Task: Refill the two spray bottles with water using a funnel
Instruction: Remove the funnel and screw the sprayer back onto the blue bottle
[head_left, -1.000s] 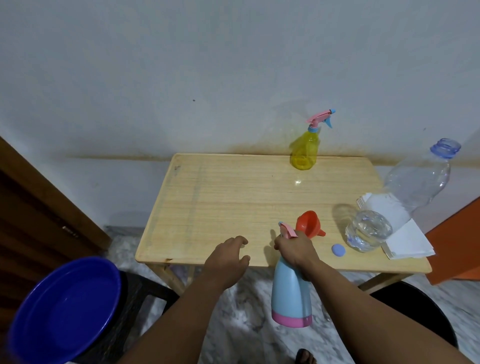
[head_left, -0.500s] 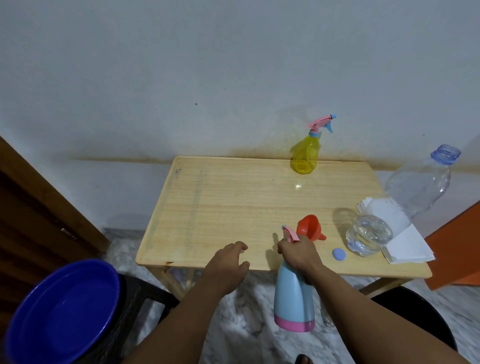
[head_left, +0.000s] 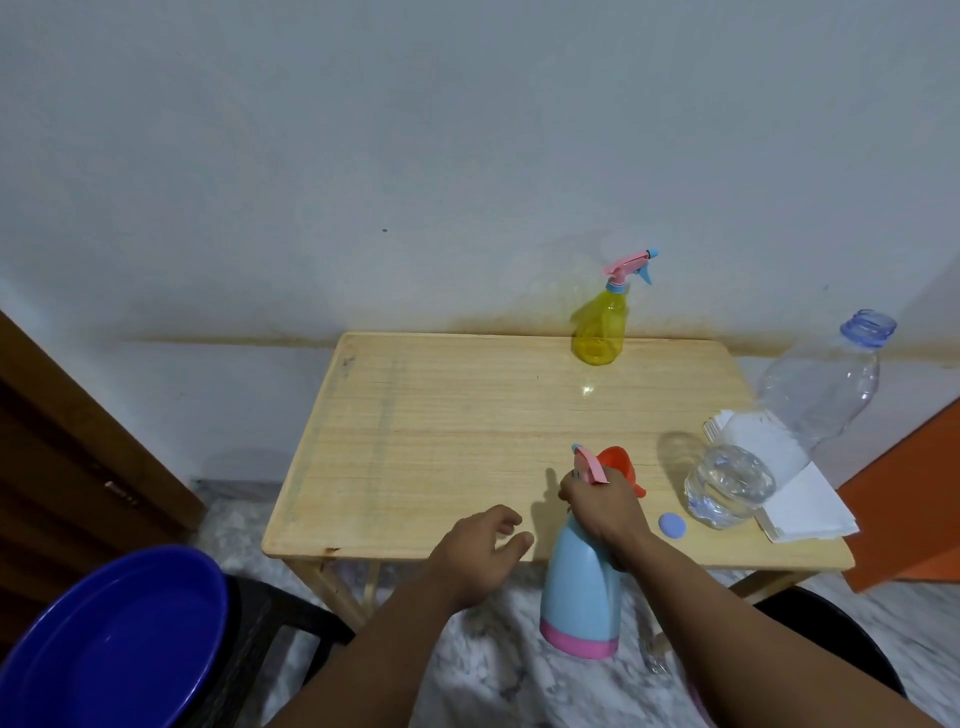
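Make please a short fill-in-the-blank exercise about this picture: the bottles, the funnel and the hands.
1. The right hand grips the neck of the ____ spray bottle.
2. The yellow spray bottle stands at the far edge of the ____.
3. The orange funnel lies on the table, just behind the ____ hand.
4. The big clear water bottle has no cap; its small ____ cap lies on the table.

Missing words: blue; table; right; blue
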